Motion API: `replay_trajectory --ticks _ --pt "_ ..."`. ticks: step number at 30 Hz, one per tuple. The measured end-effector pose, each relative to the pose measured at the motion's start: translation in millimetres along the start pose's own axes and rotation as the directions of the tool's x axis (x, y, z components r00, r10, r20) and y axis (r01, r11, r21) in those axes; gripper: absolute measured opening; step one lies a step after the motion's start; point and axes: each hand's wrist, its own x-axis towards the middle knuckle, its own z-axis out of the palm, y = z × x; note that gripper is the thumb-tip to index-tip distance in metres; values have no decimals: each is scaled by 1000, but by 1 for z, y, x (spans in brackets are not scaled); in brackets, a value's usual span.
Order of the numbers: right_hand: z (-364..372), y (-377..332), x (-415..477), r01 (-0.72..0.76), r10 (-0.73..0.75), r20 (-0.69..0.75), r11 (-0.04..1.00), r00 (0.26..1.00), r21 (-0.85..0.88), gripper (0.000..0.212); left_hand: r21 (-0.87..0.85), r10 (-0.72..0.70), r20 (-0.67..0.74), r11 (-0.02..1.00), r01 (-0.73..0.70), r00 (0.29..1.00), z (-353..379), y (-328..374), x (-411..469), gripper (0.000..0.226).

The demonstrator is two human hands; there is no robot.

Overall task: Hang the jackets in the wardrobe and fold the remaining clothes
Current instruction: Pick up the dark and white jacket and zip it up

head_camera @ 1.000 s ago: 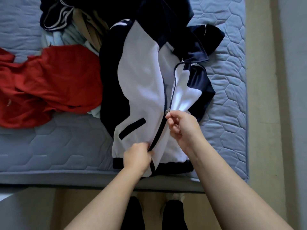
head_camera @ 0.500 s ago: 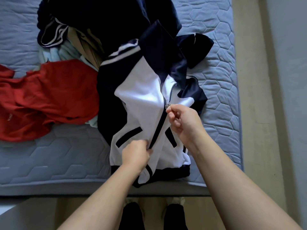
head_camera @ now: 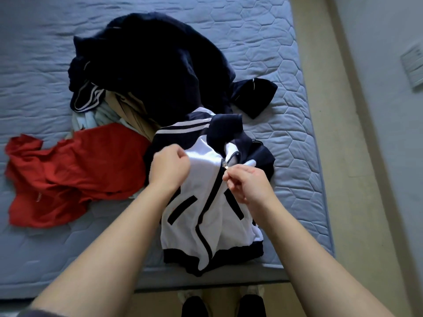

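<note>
Head: hands point(head_camera: 170, 167) point(head_camera: 246, 184) tight on jacket point(head_camera: 219, 227)

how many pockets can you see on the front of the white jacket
2. One dark slit pocket lies left of the zip on the white jacket, below the left hand; the other pocket lies right of the zip, its top under the right hand. Folds could hide more.

Bare left forearm point(head_camera: 119, 236) and right forearm point(head_camera: 304, 243) — at the near edge, dark trouser legs point(head_camera: 194, 307), pale shoes point(head_camera: 254, 290).
</note>
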Motion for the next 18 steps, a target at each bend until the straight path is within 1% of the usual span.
replay_trajectory --ticks 1,2,3,5,6,7,8,9,10,11,12,13,14,15,16,17,18 --pt "-1 1 -2 4 -5 -5 1000 1000 -23 33 -68 27 -47 997 -30 999 -10 20 10 18" --pt "-2 2 -4 6 -6 -10 1000 1000 -30 33 -86 37 -17 996 -38 999 -16 38 19 16" --pt "-4 3 -5 9 -9 -16 1000 1000 -26 34 -46 34 50 998 -32 998 -16 55 26 16" --pt "-9 6 -5 29 -29 -23 1000 999 -11 35 145 -20 195 989 -9 981 -6 77 34 22" --pt "-11 8 -5 46 -46 -20 999 999 -13 35 265 -54 236 964 -11 970 3 83 37 27" --pt "-13 10 -5 65 -66 -12 998 998 -25 35 357 -82 248 934 -12 965 14 86 39 36" --pt "-14 14 -5 86 -86 2 995 996 -46 34 418 -116 250 908 1 961 25 86 42 46" --pt "-14 17 -5 108 -106 22 992 994 -70 34 446 -155 247 894 29 957 35 83 44 62" --pt "-13 22 -5 125 -122 45 988 992 -91 35 442 -183 221 895 69 958 45 80 45 82" --pt "-13 27 -6 136 -129 74 985 989 -108 37 428 -196 174 898 105 965 55 75 47 91" --pt "-12 32 -7 142 -129 107 982 986 -127 38 418 -166 113 902 105 980 60 71 49 84" --pt "-12 36 -8 146 -126 134 978 983 -152 38 394 -116 61 915 83 991 63 67 52 66" --pt "-14 40 -9 148 -122 149 973 981 -179 36 331 -108 40 939 89 993 64 65 56 49" --pt "-16 43 -9 145 -116 150 969 982 -200 33 189 -130 55 975 118 990 63 62 60 37" --pt "-20 46 -9 134 -105 140 968 985 -213 33 -6 -173 118 985 175 978 58 59 63 32" --pt "-23 49 -9 113 -87 123 968 989 -222 33 -262 -209 203 930 259 957 50 59 63 34" --pt "-26 51 -10 86 -63 103 967 993 -240 34 -510 -223 283 789 343 933 39 61 57 38"
